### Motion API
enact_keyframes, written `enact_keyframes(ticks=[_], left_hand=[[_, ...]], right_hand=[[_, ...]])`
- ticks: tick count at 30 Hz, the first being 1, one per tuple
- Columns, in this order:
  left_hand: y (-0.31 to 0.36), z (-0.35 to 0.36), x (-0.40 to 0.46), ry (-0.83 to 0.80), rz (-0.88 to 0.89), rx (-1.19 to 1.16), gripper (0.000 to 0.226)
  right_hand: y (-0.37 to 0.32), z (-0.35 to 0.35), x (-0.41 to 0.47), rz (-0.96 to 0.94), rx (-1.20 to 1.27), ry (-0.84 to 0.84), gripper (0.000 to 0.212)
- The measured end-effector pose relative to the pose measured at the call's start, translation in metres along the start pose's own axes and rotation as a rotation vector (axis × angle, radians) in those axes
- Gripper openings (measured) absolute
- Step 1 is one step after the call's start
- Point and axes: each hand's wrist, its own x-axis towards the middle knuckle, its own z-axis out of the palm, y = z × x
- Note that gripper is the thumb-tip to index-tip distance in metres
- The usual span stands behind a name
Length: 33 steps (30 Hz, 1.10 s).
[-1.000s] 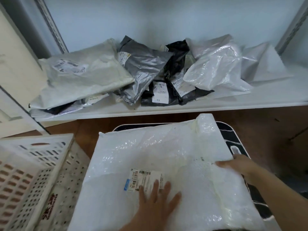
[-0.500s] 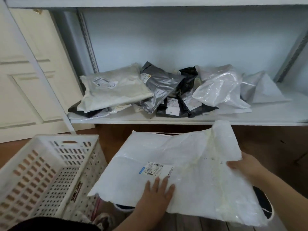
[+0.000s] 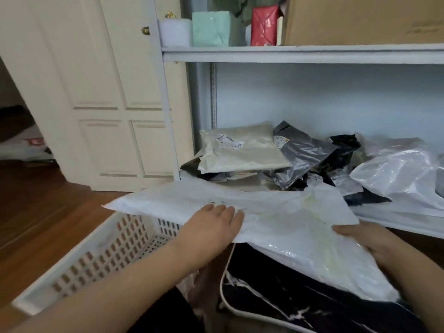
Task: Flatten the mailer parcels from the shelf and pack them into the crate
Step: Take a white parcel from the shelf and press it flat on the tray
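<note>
A large flat white mailer is lifted off a black marbled cushion, and its left corner reaches over the white perforated crate at the lower left. My left hand holds the mailer's near edge, fingers lying on top. My right hand grips its right edge, thumb on top. On the low shelf behind lies a pile of mailers: a beige one, a grey one, a black one and a crinkled white one.
A cream panelled door stands left of the shelf unit. The upper shelf carries a cardboard box, a red packet and a teal bag. Wooden floor lies left of the crate.
Both hands have raised the white mailer off the black cushion and carried it left toward the crate. My view has tilted up, so the upper shelf now shows.
</note>
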Motion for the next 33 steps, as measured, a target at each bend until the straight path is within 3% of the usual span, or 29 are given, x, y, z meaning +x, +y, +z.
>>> enact_keyframes(ticks=[4,6,9,12,15,16,18,21,26,29,33], left_hand=[[-0.064,-0.01,-0.065,-0.073,-0.127,0.173,0.058],[-0.092,-0.009,-0.09,-0.16,-0.271,0.221,0.069],[-0.116,0.012,-0.12,-0.259,-0.507,0.224,0.063],[-0.113,0.047,-0.133,-0.395,-0.698,0.115,0.052],[-0.093,0.097,-0.126,-0.588,-0.933,-0.06,0.056],[-0.084,0.116,-0.121,-0.672,-0.992,-0.165,0.056],[-0.068,0.151,-0.111,-0.722,-1.066,-0.317,0.045],[-0.058,0.189,-0.094,-0.75,-1.069,-0.447,0.033],[-0.059,0.23,-0.072,-0.728,-0.865,-0.517,0.027],[-0.068,0.254,-0.071,-0.66,-0.825,-0.65,0.024],[-0.08,0.281,-0.074,-0.502,-0.916,-0.994,0.011]], right_hand=[[-0.021,0.091,-0.01,0.069,0.113,-0.246,0.03],[-0.028,0.132,-0.014,0.075,0.158,-0.36,0.031],[-0.031,0.189,-0.016,0.123,0.279,-0.518,0.039],[-0.024,0.237,-0.01,0.126,0.334,-0.562,0.041],[-0.006,0.276,0.004,0.123,0.22,-0.521,0.069],[0.001,0.288,0.008,0.126,0.143,-0.522,0.068],[0.014,0.309,0.018,0.135,-0.005,-0.539,0.045],[0.027,0.332,0.033,0.15,-0.18,-0.539,0.028],[0.042,0.362,0.068,-0.026,-0.426,-0.535,0.055],[0.048,0.382,0.092,-0.253,-0.636,-0.465,0.056],[0.059,0.406,0.115,-0.616,-1.01,-0.4,0.046]])
